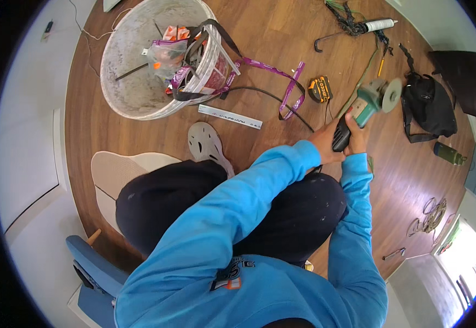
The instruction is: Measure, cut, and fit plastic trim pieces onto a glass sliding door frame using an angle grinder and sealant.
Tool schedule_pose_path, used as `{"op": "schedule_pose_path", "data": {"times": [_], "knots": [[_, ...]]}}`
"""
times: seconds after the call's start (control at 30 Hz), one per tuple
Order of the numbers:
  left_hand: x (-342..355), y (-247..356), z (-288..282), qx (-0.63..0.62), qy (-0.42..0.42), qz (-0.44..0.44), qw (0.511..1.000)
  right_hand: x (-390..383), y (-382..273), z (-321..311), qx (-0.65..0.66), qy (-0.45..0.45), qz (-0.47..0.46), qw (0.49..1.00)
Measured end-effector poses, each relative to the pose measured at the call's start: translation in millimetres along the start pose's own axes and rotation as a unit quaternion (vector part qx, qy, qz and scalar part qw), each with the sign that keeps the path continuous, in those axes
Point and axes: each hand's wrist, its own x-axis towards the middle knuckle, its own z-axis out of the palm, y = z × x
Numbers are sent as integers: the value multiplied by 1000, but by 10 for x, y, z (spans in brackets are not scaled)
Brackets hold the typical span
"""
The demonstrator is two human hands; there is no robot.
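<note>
Wood floor (281, 60) all around, and the biggest thing on it is a grubby white bucket (119, 71) near the floor's left edge, stuffed with odds and ends. Black bag (432, 106) lies over by the right edge. The green angle grinder (362, 111) is held up over the floor, way nearer the bag than the bucket. Left hand (325, 145) and right hand (357, 134) both have their fingers grasping it. Flat white strip (229, 116) lies near the bucket, yellow-and-black tape measure (320, 89) near the grinder.
</note>
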Motion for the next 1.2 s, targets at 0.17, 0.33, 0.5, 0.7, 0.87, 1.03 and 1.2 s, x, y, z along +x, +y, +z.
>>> {"op": "schedule_pose_path", "data": {"times": [0.17, 0.33, 0.5, 0.7, 0.87, 1.03, 1.2], "knots": [[243, 645, -162, 55, -64, 53, 995, -164, -595, -183, 114, -60, -137, 982], [192, 960, -123, -4, -113, 108, 988, -119, -1135, -115, 283, -328, -95, 896], [153, 840, -177, 12, 16, 84, 996, -241, -947, 133, 286, -174, -90, 938], [236, 823, -358, 33, -119, -14, 992, -160, -886, 132, 235, -53, -100, 965], [243, 11, -484, -187, -116, 31, 975, -64, -780, 208, 156, 24, -86, 984], [-584, -1316, -1297, 441, 109, -159, 877, -8, -835, 70, 139, 9, -134, 981], [-992, -1781, -1647, 620, 0, -21, 784, -69, -747, 233, 131, 2, -109, 985]]}}
